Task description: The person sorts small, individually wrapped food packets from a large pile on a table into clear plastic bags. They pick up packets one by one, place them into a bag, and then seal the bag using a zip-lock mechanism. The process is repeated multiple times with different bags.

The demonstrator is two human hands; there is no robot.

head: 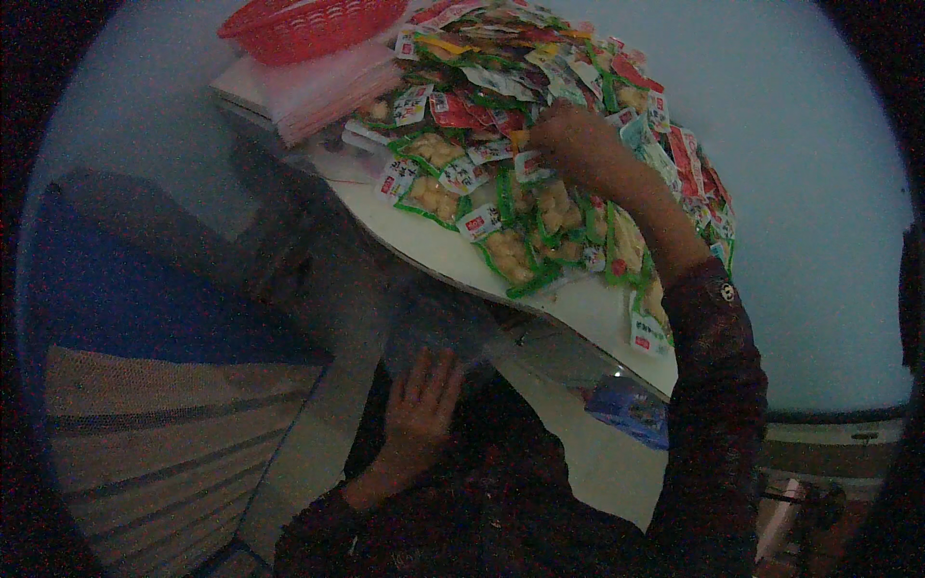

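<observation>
A large pile of small sealed food packets [506,254], many with green edges and white labels, lies on a pale table [412,238]. My right hand [578,144] reaches into the middle of the pile, its fingers bent down at the packets. Whether they grip one cannot be told. Below the table edge, my left hand [425,397] rests low in front of my body, palm down with fingers stretched, at the edge of a greyish sheet or bag that is too dim to name. Red packets [690,162] lie at the pile's right side.
A red plastic basket [318,32] stands at the table's far left, partly over a stack of pinkish plastic bags [325,87]. A blue package [629,412] lies beneath the table edge at the right. Blue fabric [144,289] is at the left.
</observation>
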